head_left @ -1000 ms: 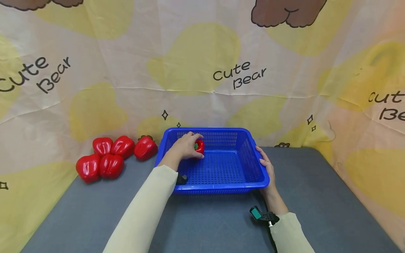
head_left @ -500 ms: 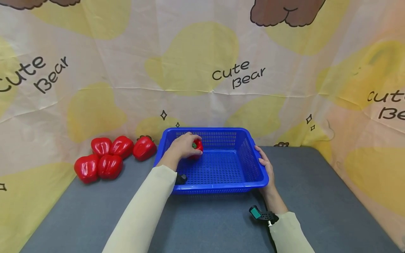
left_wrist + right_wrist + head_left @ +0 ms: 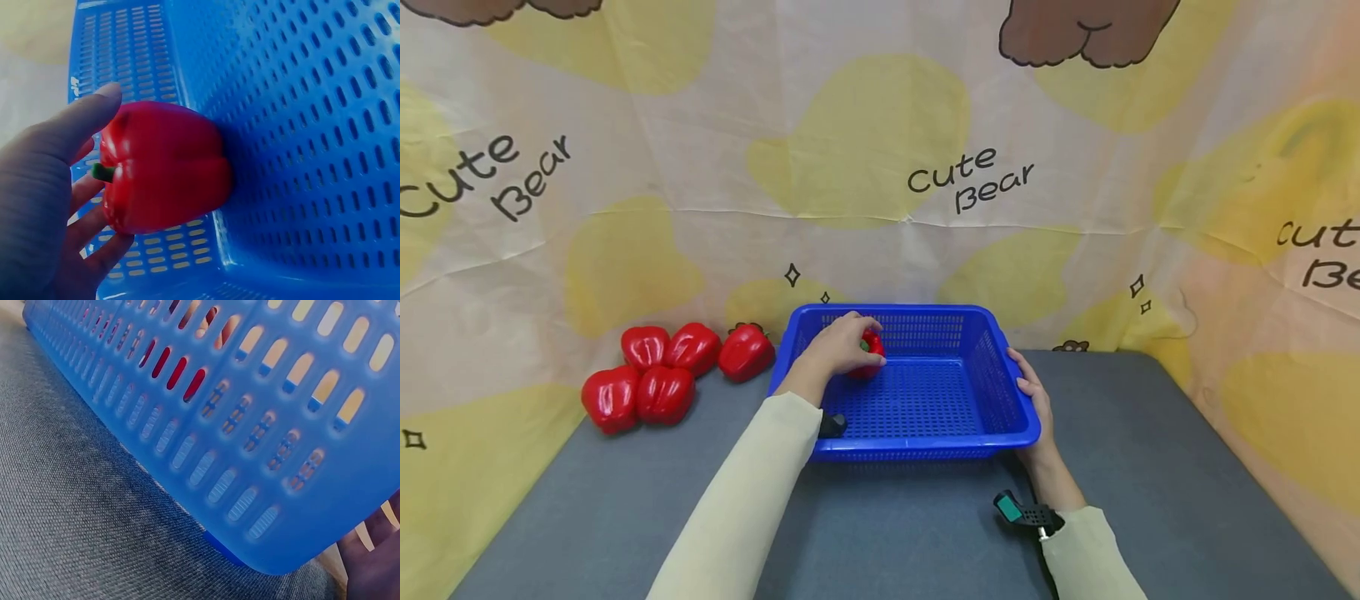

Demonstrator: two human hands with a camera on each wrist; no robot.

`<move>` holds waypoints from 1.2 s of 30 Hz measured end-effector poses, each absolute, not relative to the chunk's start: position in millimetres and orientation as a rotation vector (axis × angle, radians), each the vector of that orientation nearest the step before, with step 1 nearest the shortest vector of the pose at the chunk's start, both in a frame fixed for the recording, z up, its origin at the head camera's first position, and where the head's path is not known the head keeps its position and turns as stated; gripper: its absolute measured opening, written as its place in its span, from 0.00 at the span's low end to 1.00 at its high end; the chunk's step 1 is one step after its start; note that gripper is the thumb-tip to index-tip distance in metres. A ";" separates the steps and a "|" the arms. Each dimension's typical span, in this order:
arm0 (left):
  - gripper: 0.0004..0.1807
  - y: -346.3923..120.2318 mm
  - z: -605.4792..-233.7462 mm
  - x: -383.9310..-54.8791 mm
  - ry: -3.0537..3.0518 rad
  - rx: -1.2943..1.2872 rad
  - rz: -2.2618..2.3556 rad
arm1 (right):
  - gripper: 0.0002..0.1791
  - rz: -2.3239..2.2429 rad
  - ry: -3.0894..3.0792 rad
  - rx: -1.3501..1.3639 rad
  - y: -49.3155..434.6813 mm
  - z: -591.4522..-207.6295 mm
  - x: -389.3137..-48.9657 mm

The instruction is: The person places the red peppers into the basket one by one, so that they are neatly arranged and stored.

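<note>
My left hand (image 3: 838,348) reaches over the left side of a blue plastic basket (image 3: 925,442). Its thumb and fingers curl round a red bell pepper (image 3: 169,165) with a green stem, at the far left end inside the basket. In the left wrist view the pepper lies on its side against the perforated plastic, and the thumb touches its upper edge. My right hand (image 3: 1036,408) holds the basket's right end, fingertips at the rim; its thumb is hidden. The right wrist view shows some of these fingers (image 3: 375,544) beside the basket's corner.
Several red bell peppers (image 3: 666,394) lie grouped on the grey table (image 3: 910,533), left of the basket. One more bell pepper (image 3: 746,353) sits close to the basket's left rim. A printed cloth (image 3: 865,133) hangs right behind the table.
Both hands, the basket and the peppers stay nearly where they were. The head view shifts slightly, and the pepper in the left hand sits a little deeper under the fingers.
</note>
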State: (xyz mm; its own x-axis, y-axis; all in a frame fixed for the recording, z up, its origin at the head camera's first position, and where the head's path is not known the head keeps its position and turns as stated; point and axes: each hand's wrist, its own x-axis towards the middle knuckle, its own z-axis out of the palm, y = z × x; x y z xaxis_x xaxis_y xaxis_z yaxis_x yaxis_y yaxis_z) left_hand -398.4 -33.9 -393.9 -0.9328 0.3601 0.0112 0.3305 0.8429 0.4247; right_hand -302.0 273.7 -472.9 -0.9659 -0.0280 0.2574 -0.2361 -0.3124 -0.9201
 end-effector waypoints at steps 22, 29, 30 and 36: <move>0.26 -98.2 -320.0 -359.3 2.989 0.516 1.423 | 0.26 2.540 -1.593 0.529 273.6 -470.5 -297.9; 0.24 -132.2 -335.0 -347.4 3.157 0.378 1.461 | 0.26 2.596 -1.540 0.568 273.7 -472.2 -298.5; 0.24 -135.9 -340.5 -347.0 3.180 0.338 1.484 | 0.26 2.602 -1.531 0.572 273.9 -471.8 -298.6; 0.26 -161.4 -378.9 -351.0 3.216 0.045 1.646 | 0.26 2.608 -1.518 0.584 272.2 -472.4 -299.4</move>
